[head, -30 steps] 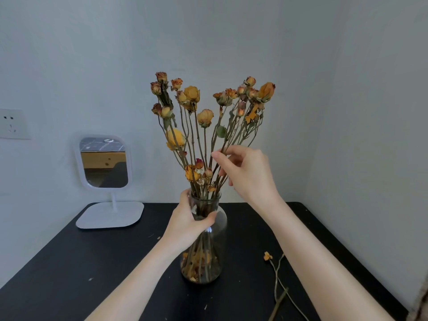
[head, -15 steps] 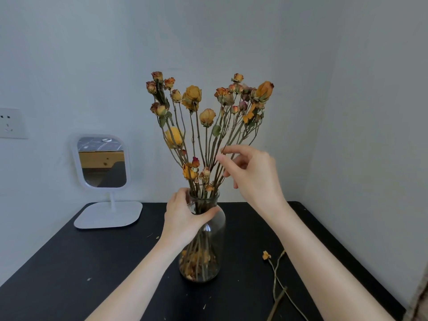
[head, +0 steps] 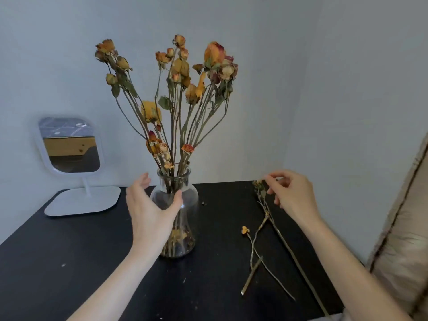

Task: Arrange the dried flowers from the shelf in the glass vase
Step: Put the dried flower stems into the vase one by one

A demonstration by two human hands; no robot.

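Note:
A clear glass vase stands on the black table and holds a spread bunch of dried orange and yellow roses. My left hand is beside the vase's left shoulder, fingers spread, with the thumb against the glass. My right hand hovers low to the right of the vase, fingers loosely curled, its fingertips close to the bud of a long loose stem lying on the table. I see nothing pinched in it. Two shorter dried stems lie crossed just left of the long one.
A small white-framed mirror on a flat base stands at the back left, near the wall. Beige padded fabric borders the table's right edge. Walls close the back and right. Small crumbs dot the table.
My right hand left the flower stems in the vase and dropped to the right, down to the loose stems. My left hand let go of the vase neck and opened. The view came closer.

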